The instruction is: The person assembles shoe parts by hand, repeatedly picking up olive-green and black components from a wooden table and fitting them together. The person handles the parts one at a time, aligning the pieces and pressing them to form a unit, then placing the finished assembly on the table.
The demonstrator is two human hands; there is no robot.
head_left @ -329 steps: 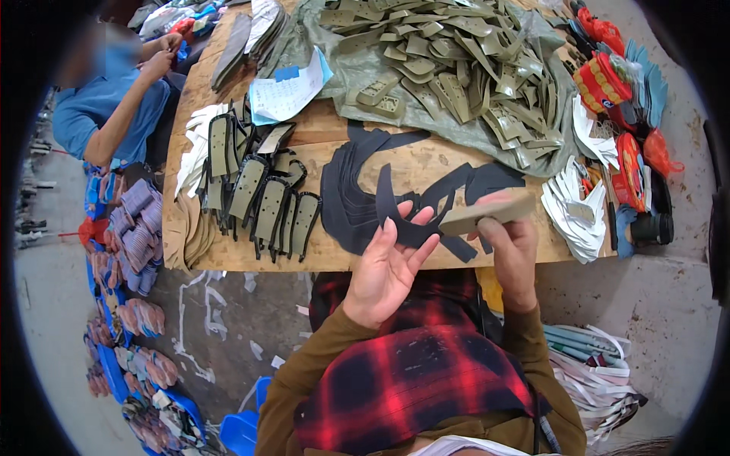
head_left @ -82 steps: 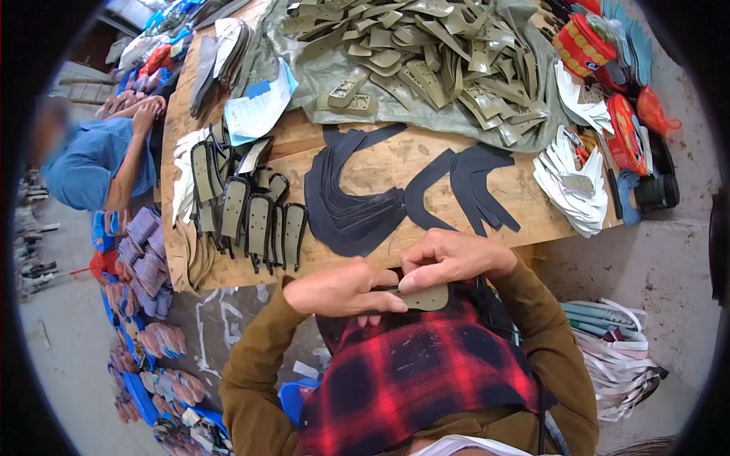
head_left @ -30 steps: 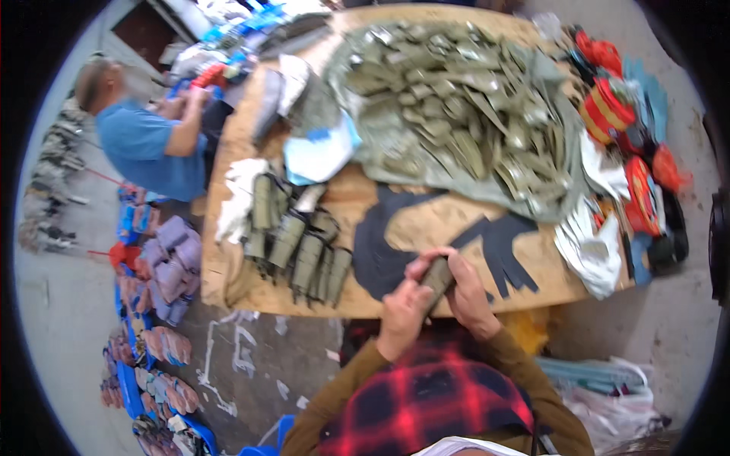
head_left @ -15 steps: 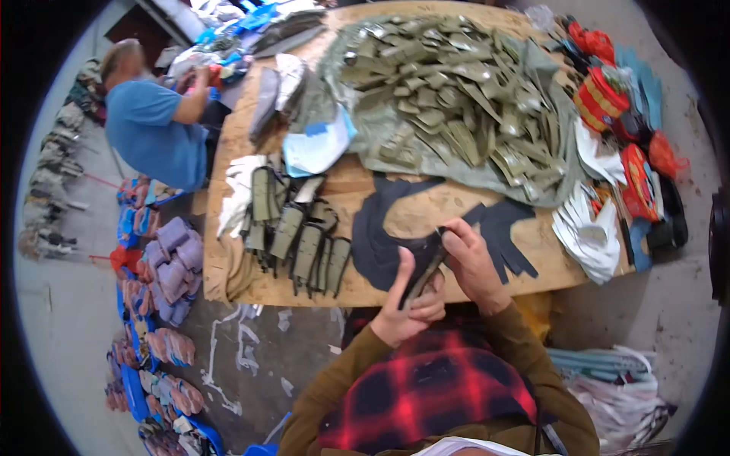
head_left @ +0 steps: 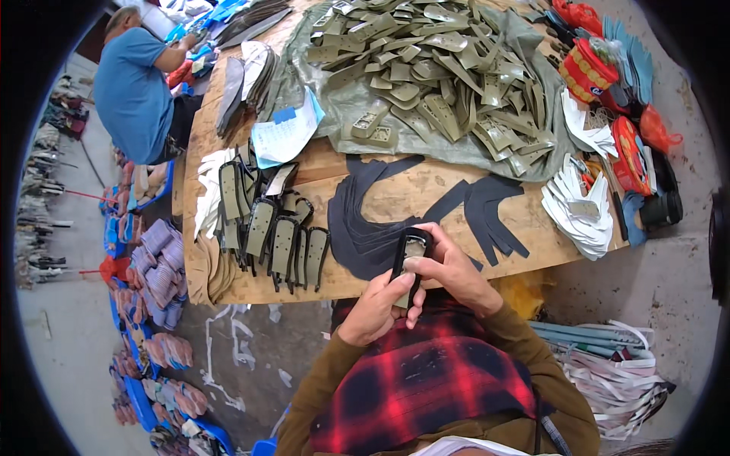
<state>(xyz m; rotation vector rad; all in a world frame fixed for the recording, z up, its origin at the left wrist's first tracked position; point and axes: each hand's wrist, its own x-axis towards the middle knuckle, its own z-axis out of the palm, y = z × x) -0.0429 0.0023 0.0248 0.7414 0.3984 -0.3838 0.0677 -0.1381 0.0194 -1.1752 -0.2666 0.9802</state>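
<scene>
Both hands are closed on one olive sole-shaped piece (head_left: 414, 248) with a black edge strip, held upright over the table's near edge. My left hand (head_left: 371, 310) grips its lower part, the thumb along the side. My right hand (head_left: 455, 275) wraps the upper right, its thumb pressed on the olive face. Just beyond lie stacked black curved strips (head_left: 354, 216) and, to the right, more black cut pieces (head_left: 490, 220). Several similar olive pieces with black edging (head_left: 284, 245) stand bunched at the left.
Loose olive pieces (head_left: 433, 68) heap on a green woven sheet (head_left: 334, 125) across the wooden table (head_left: 426, 178). A written paper (head_left: 285, 138) and white pieces (head_left: 579, 209) flank them. A person in blue (head_left: 133, 95) works at far left. Bundled pieces (head_left: 161, 266) lie below left.
The held piece has turned so its olive face shows, and stands more upright. My right hand has moved slightly down, its thumb now on that face. The view has shifted.
</scene>
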